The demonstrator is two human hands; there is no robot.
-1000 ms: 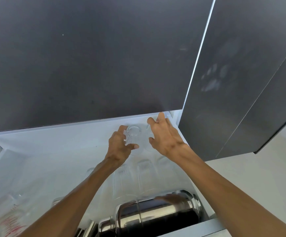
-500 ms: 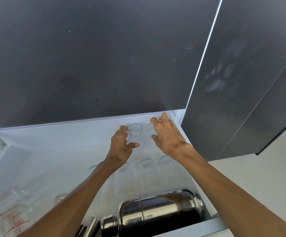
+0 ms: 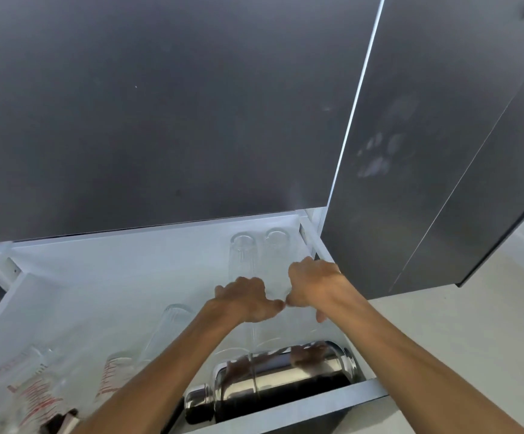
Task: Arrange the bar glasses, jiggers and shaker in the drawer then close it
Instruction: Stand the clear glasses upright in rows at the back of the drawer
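A: Dark grey cabinet fronts fill the background, and below them a white drawer stands pulled out, with pale floor off past the right hand.

B: What could go wrong from here?

A: The glasses lie on their sides, so I judge they could roll and knock together if a hand nudges one, or when the drawer is pushed shut. The steel shaker lies on its side too, nearer the person than both hands, against the drawer's front wall; a hard close might send it into the glasses.

B: And the hands?

A: The left hand is curled narrow, fingers bent down onto a clear glass that stretches away beyond it. The right hand is also loosely closed, thumb tips of the two nearly meeting. A second glass lies just beyond the right hand. Whether either hand truly grips glass or only rests on it, I cannot tell; clear glass on white is hard to read.

B: Where's the rest?

A: Another ribbed glass lies to the left of the left hand. Measuring jiggers with red markings sit further left and nearer the person. Everything seems to be inside the drawer, which is not yet closed.
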